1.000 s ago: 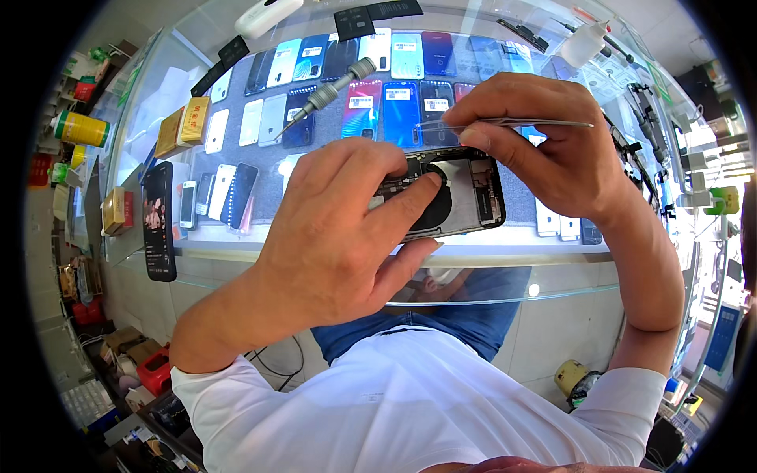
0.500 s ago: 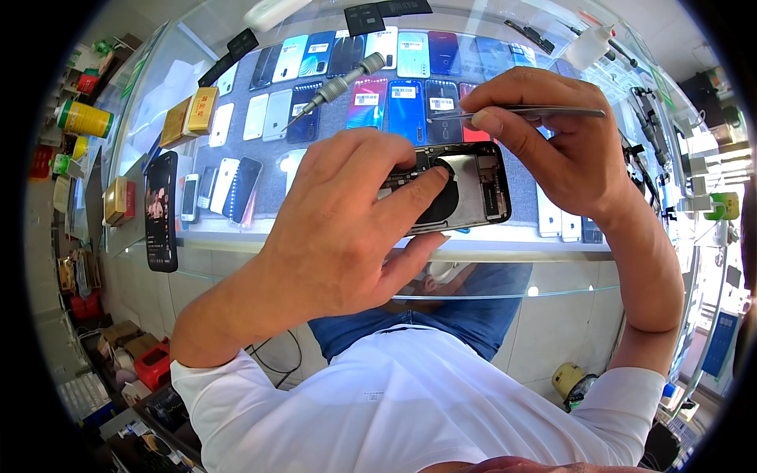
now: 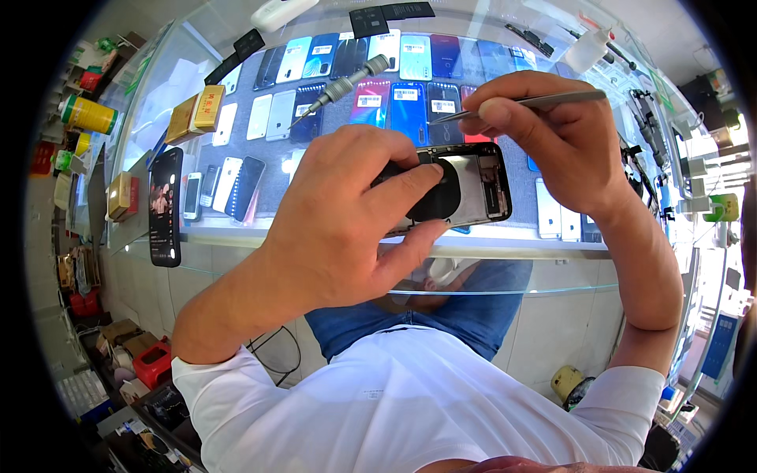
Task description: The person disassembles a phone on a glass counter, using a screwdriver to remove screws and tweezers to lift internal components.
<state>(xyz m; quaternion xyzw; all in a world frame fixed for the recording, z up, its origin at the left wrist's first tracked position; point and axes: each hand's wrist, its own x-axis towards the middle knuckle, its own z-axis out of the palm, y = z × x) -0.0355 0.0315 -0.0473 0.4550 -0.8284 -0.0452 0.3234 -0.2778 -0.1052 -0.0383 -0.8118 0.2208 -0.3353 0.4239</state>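
My left hand (image 3: 331,217) grips an opened phone housing (image 3: 495,185) over the front edge of the glass counter. Its index finger presses on a black round flat pad (image 3: 443,203) inside the housing, and its thumb lies along the near rim. The palm and fingers cover the housing's left part. Above the housing's right end, my right hand (image 3: 556,146) pinches thin metal tweezers (image 3: 572,98) between thumb and fingers. The tweezers' tips point left, beyond the housing's far edge, and do not touch it.
A grey screwdriver (image 3: 343,87) lies on the glass beyond my left hand. Under the glass are rows of phones (image 3: 408,106). A lit smartphone (image 3: 165,209) leans at the counter's left, near yellow boxes (image 3: 197,113). A white bottle (image 3: 587,49) stands at the far right.
My left index finger has drawn back slightly toward the left, and the thumb has risen onto the housing's near rim. In my right hand the tweezers have tilted, rear end higher, tips slightly lower.
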